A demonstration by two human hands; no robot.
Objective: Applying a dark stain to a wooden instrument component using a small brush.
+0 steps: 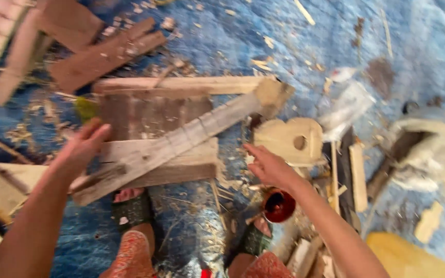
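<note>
My left hand (82, 146) rests with fingers spread on the left end of a long grey wooden plank (181, 139) that lies diagonally across a stack of boards (153, 110). My right hand (266, 166) hovers open, palm down, just right of the stack and holds nothing. Beyond its fingers lies a pale wooden block with a round hole (289, 139). The frame is motion-blurred.
The ground is a blue tarp (310, 41) strewn with wood chips. Reddish boards (101, 54) lie at the upper left, wood strips (356, 170) at the right. A small dark red cup (279, 205) sits under my right wrist. My sandalled feet (132, 203) stand below the stack.
</note>
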